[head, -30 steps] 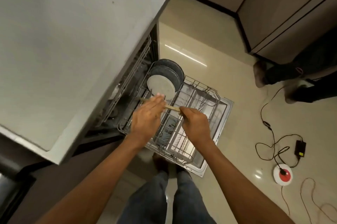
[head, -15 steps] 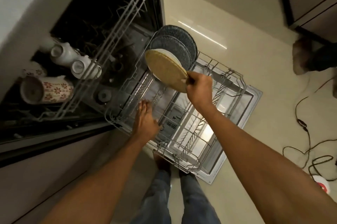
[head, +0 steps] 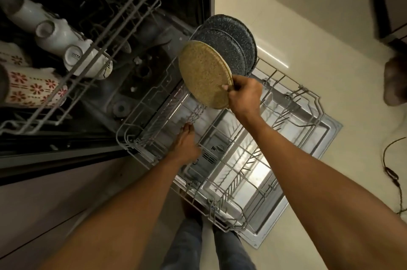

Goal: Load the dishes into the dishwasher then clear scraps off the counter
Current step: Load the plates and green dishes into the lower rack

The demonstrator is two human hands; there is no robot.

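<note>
Change since a second ago: the tan plate (head: 203, 76) was flat and low over the lower rack (head: 293, 102), both hands on it. Now only the right hand (head: 244, 96) has it, pinching the near-right rim, plate tipped up on edge. It sits at the far-left end of the rack, just in front of the dark speckled plates (head: 233, 43), overlapping them in view. Whether its bottom edge is already between the tines can't be told; the plate hides that. The left hand (head: 186, 146) has let go and dropped down into the rack, fingers straight, tips at the wire tines just below the plate, grasping nothing. The camera has also swung in closer, so the upper rack (head: 123, 16) now shows.

Meaning for the task: this plate is in the slotting step, looks nearly seated, not released. Rest of the lower rack is bare wire, so loading seems early. Worktop is out of view; scraps step can't be judged.

Counts:
- Dark speckled plates: two, upright, side by side.
- Tan plate: one; a pale rim edge shows behind it, maybe another plate, can't tell.
- White mugs (head: 59, 36) in the upper rack: about three, lying tipped.
- Red flower mug (head: 33, 89): one, near left; a second patterned one is partly cut off above it.
- Black cable (head: 389, 170) on the floor (head: 297, 5), far right: one.
</note>
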